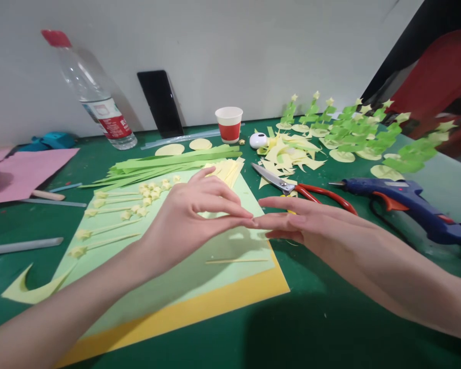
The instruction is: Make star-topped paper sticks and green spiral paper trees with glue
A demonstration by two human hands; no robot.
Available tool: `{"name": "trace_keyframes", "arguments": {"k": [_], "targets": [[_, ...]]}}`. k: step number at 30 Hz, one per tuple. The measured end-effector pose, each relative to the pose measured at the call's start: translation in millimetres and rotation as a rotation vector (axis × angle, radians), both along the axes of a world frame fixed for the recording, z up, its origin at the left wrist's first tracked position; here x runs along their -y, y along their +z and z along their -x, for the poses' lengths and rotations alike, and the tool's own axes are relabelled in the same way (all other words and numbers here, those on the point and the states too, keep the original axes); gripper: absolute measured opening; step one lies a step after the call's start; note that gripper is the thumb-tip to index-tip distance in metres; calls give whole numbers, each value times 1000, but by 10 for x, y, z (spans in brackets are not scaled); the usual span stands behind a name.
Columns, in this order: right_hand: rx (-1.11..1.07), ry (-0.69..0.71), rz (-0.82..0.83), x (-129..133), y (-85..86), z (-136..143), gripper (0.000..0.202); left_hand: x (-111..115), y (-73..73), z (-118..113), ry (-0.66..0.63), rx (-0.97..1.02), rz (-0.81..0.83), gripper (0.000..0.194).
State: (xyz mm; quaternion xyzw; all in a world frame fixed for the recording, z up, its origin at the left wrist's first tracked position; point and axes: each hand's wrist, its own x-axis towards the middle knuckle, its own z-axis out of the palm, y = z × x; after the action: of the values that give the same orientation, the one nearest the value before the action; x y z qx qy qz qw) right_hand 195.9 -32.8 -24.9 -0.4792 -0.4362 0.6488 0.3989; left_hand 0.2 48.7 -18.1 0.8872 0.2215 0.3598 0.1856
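Observation:
Over the pale green sheet, my left hand has its thumb and index finger pinched together. Whatever is in that pinch, if anything, is too small to make out. Its tips touch a fingertip of my right hand, whose fingers are stretched out and apart. A thin stick lies below them on the pale green sheet. Left of my left hand are several sticks with paper stars at one end. A pile of loose folded paper stars and pale yellow paper strips lie behind it.
Red-handled scissors and a blue glue gun lie behind my right hand. Star-topped paper plants stand at the back right. Paper scraps, a paper cup, green strips, a phone and a bottle line the back.

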Motion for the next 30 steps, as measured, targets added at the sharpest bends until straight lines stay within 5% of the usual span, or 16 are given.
{"name": "trace_keyframes", "arguments": {"k": [6, 12, 17, 24, 30], "targets": [[-131, 45, -32, -53, 132, 57, 28, 48, 123, -94, 243, 57, 561, 14], [-37, 143, -129, -44, 182, 58, 35, 93, 96, -129, 142, 14, 853, 28], [30, 149, -140, -29, 170, 63, 34, 130, 58, -126, 80, 85, 1030, 14], [147, 82, -184, -44, 149, 53, 33, 119, 68, -117, 134, 176, 881, 12], [11, 114, -153, -12, 155, 62, 31, 167, 74, -87, 207, 203, 282, 10]]}}
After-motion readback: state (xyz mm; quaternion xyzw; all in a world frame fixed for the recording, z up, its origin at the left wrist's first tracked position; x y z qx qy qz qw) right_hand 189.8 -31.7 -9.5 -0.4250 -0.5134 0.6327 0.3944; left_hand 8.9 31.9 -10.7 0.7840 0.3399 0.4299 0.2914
